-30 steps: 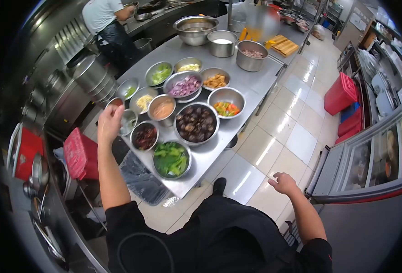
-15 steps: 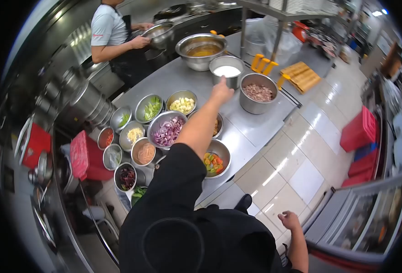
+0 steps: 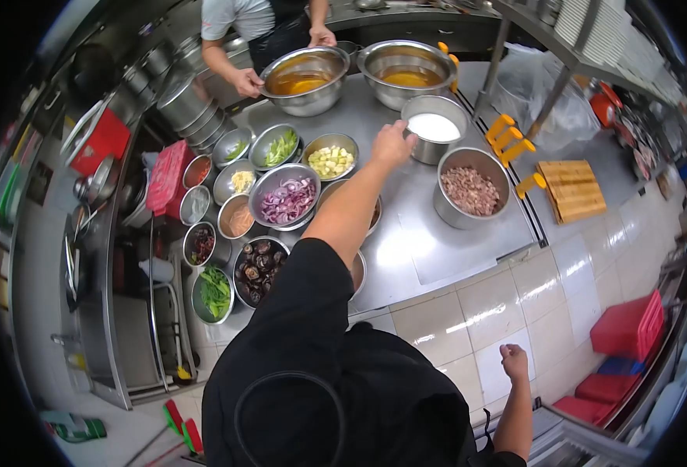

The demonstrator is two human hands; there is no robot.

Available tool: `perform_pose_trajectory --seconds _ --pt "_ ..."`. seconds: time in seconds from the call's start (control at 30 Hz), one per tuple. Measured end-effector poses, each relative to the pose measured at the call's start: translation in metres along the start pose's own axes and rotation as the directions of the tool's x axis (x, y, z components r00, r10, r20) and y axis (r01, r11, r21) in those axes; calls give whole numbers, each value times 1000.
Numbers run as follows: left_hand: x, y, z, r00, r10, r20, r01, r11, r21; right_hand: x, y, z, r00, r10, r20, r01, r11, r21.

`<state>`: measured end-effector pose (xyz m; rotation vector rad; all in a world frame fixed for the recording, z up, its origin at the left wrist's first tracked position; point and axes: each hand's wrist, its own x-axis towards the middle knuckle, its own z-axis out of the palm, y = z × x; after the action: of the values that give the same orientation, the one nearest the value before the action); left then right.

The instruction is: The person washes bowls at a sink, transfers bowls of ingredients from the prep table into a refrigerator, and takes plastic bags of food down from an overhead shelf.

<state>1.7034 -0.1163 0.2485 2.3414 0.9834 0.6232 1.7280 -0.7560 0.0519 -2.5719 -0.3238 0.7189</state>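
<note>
My left hand (image 3: 392,145) reaches across the steel table (image 3: 406,257), its fingers closed at the near left rim of a metal pot of white contents (image 3: 434,127). A larger pot of chopped pinkish meat (image 3: 470,191) stands just in front of that pot. Behind is a wide steel bowl of amber liquid (image 3: 406,75). Low on the right, away from the table, my right hand (image 3: 514,363) hangs over the floor with loosely curled fingers and nothing visible in it. Close to my left forearm sits a bowl of sliced purple onion (image 3: 287,199).
A co-worker's hands (image 3: 248,82) hold another bowl of amber liquid (image 3: 306,82) at the table's far edge. Several bowls hold mushrooms (image 3: 261,268), green leaves (image 3: 215,294) and diced pale yellow pieces (image 3: 331,162). A wooden board (image 3: 571,191) lies right; a shelf post (image 3: 491,68) rises behind.
The view has swung, bringing mushrooms and leafy greens into sight. The co-worker has brought a bowl forward to the table's far edge. My left hand has shifted to the white-filled pot's left rim.
</note>
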Motion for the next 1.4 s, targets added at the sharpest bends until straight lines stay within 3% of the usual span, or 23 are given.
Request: perform_pose_trajectory --seconds 0.13,0.17,0.27,0.33,0.5,0.6,0.7,0.9,1.0,1.1,1.27,1.33,1.37,1.4 --pt "27 -44 -20 965 -213 -154 184 966 -182 26 -88 -37 998 -68 9 66 984 167" --pt "34 -56 -25 957 -218 -192 191 970 -147 37 -88 -35 987 -160 3 157 973 170" --pt "50 -73 -43 949 -167 -266 172 985 -3 42 -117 -43 974 -224 30 218 966 138" --pt "57 -70 -53 957 -68 -281 103 988 111 35 -143 -54 966 -252 53 253 968 -4" --pt "95 -46 -43 944 263 -198 -194 930 311 39 -165 -77 980 -168 102 182 972 -146" --pt "117 -29 -34 938 327 -113 -271 897 350 32 -176 -87 994 -101 44 107 985 -139" --pt "136 -15 -30 973 226 36 -220 879 424 26 -188 -100 997 -61 42 66 989 -131" --pt "154 -8 -25 987 134 86 -159 859 487 40 -158 -122 996 -14 91 26 991 -130" --pt "155 -3 -25 980 188 69 -197 849 491 67 -126 -133 995 15 99 -5 994 -110" --pt "154 9 -30 989 109 104 -149 828 541 96 -97 -147 993 55 102 -46 995 -94" --pt "165 14 -34 974 24 224 -171 729 663 158 -3 -151 996 14 86 -3 992 -123" --pt "159 28 -39 971 -144 189 -44 673 738 172 29 -158 995 28 99 -20 997 -78" --pt "165 21 -34 973 -157 171 -34 632 774 189 66 -149 997 -4 83 8 999 -42" --pt "169 22 -24 972 -233 25 128 620 774 191 69 -156 991 65 113 -71 996 46"
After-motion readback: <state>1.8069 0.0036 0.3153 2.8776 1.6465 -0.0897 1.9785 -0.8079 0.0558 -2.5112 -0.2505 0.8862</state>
